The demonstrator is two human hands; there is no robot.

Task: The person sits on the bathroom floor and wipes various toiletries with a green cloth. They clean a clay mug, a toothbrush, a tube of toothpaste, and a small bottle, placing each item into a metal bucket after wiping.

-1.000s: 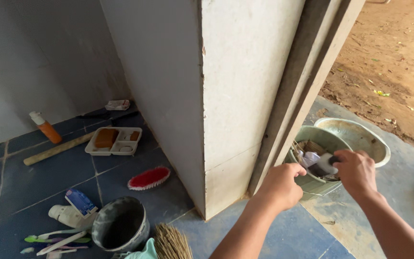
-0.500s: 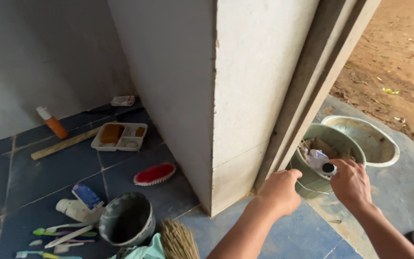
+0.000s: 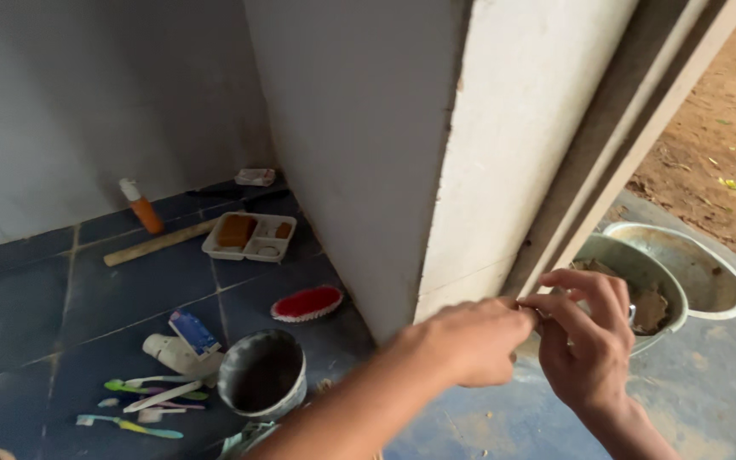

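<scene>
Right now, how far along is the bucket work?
Done: brown scraps lie in the green bucket. In hand: left hand and right hand meet fingertip to fingertip at its rim; what they pinch is hidden. Left: toothbrushes, red brush and tray on the floor.

Dark blue floor tiles point(image 3: 36, 298) with pale grout lines, red scrubbing brush point(image 3: 306, 303) edged white, orange bottle point(image 3: 141, 206) capped white, grey bucket point(image 3: 262, 375), pale green basin point(image 3: 641, 273), off-white wall point(image 3: 521, 145), reddish-brown dirt point(image 3: 726, 128)
</scene>
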